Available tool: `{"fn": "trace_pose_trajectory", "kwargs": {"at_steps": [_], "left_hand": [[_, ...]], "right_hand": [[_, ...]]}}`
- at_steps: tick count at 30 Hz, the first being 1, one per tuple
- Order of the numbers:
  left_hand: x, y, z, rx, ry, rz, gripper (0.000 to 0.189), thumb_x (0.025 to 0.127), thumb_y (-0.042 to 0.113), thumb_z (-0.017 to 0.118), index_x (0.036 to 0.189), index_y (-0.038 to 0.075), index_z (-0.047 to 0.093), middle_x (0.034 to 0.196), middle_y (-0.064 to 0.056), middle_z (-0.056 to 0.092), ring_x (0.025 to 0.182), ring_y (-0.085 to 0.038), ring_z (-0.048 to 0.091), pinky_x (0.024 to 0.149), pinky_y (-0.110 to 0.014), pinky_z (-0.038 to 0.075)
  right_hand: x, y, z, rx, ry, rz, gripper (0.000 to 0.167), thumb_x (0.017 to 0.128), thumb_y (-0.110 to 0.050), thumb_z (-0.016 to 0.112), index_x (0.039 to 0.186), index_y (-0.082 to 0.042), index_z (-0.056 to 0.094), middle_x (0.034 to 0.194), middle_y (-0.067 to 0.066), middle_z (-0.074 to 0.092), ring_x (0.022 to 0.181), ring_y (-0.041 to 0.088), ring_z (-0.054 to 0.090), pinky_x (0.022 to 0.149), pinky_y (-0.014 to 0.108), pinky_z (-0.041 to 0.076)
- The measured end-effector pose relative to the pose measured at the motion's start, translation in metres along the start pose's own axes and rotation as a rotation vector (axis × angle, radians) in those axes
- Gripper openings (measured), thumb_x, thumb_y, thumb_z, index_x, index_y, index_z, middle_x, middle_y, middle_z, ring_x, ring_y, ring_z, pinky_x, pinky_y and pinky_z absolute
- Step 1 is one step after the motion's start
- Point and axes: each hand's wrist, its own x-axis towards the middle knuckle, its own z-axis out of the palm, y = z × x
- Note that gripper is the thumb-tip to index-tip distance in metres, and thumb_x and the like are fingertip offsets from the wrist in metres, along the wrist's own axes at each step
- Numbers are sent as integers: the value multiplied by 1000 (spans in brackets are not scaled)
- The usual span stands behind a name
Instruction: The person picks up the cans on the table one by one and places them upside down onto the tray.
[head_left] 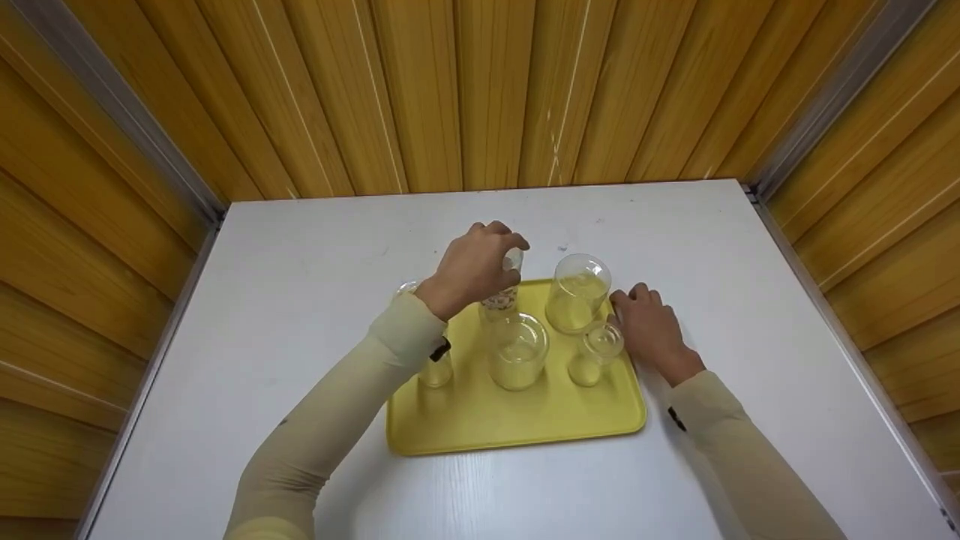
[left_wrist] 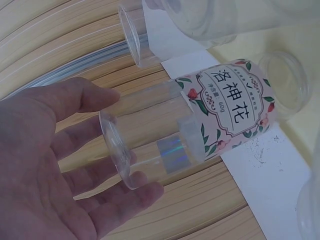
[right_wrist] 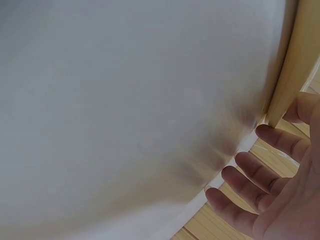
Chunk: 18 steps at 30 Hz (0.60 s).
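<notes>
At the tray's back, my left hand (head_left: 480,266) holds the upper end of a clear jar (left_wrist: 145,120); thumb and fingers curl round its rim. Its pink label (left_wrist: 232,107) has flowers, Chinese characters and "60g". On the right, my right hand (head_left: 654,326) pinches the edge of the yellow tray (head_left: 517,429), with thumb (right_wrist: 300,109) and index finger on either side; the other fingertips touch the white table. Standing on the tray are a wide jar (head_left: 519,356), a tall jar (head_left: 577,292) and a small jar (head_left: 595,356). My left forearm partly hides a jar (head_left: 435,371) at left.
The white table (head_left: 300,262) surrounds the tray. Wood-patterned yellow panels (head_left: 495,90) rise behind it and along both sides, with grey metal strips (head_left: 142,127) at the corners. Another clear container (head_left: 407,286) shows partly beside my left wrist.
</notes>
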Motion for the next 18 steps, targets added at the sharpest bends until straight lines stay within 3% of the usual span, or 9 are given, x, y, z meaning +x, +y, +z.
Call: {"fn": "trace_pose_trajectory", "kwargs": {"at_steps": [12, 18], "left_hand": [[-3, -2, 1, -33, 7, -11, 39, 95, 18, 77, 134, 14, 74, 140, -15, 65, 123, -38, 61, 89, -51, 59], [-6, -3, 2, -45, -1, -33, 46, 97, 21, 75, 142, 18, 69, 150, -16, 58, 132, -39, 57, 92, -54, 58]], "right_hand": [[0, 2, 2, 7, -2, -3, 32, 109, -22, 57, 133, -2, 62, 118, 26, 52, 104, 46, 54, 75, 64, 51], [0, 1, 2, 18, 7, -2, 32, 109, -22, 57, 132, -2, 63, 117, 26, 52, 103, 45, 54, 75, 63, 51]]}}
